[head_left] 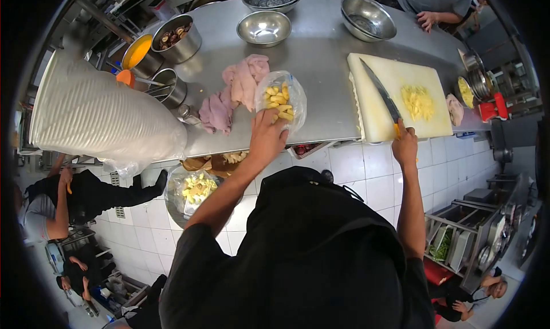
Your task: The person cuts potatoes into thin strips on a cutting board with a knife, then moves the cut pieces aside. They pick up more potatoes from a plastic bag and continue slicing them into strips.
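Note:
My left hand (268,135) reaches to the near edge of a clear plastic bag (297,102) with yellow peeled pieces (278,100) in it; its fingertips touch the lower pieces, and what they grip, if anything, is hidden. To the right, my right hand (405,143) is closed around the orange handle of a large knife (381,90). The blade lies over a white cutting board (366,120), pointing away and to the left. Beside the blade, a pile of cut yellow strips (418,102) rests on the board. Pink cloths (245,79) lie crumpled left of the bag.
Steel bowls (264,28) stand along the table's far side. Pots (177,39) and a tall stack of white containers (103,108) are at left. Below the table edge is a bag-lined bin (195,194). A co-worker's hand (427,20) rests at the far right.

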`<act>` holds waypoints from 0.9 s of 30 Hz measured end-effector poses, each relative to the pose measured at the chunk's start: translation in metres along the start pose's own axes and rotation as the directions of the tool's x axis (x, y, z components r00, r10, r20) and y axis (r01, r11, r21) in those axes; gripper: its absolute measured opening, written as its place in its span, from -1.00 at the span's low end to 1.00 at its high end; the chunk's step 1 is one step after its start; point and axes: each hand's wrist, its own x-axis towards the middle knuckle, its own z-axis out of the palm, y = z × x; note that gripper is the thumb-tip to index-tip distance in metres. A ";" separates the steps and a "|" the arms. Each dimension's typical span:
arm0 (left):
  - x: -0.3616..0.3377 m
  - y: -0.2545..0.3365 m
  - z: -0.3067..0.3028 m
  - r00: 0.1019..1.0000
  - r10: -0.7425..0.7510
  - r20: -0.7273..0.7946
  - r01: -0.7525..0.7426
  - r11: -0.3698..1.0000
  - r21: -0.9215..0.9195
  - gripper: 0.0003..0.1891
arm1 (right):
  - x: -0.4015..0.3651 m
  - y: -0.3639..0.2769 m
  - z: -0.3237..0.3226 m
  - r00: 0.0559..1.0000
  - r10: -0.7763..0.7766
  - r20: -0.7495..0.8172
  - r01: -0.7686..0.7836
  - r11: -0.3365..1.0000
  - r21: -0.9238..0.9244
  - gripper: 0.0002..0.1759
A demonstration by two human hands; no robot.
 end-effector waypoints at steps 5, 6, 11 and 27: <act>-0.029 0.018 0.001 0.984 -0.093 -0.155 0.076 0.991 -0.111 -0.70 | 0.003 0.012 0.010 1.000 -0.010 -0.015 0.010 1.000 0.001 -0.21; -0.031 0.022 0.000 0.976 -0.113 -0.187 0.091 0.988 -0.125 -0.71 | 0.003 0.015 0.012 0.998 -0.047 -0.032 0.047 0.999 -0.005 -0.21; 0.010 0.015 0.009 0.960 -0.117 -0.255 0.067 0.978 -0.197 -0.76 | 0.010 0.037 0.027 0.977 -0.175 -0.121 0.187 0.977 0.098 -0.26; 0.036 -0.009 0.018 0.992 -0.030 0.124 0.018 0.995 0.095 -0.69 | 0.019 0.055 0.042 0.995 -0.087 -0.040 0.088 0.996 0.027 -0.15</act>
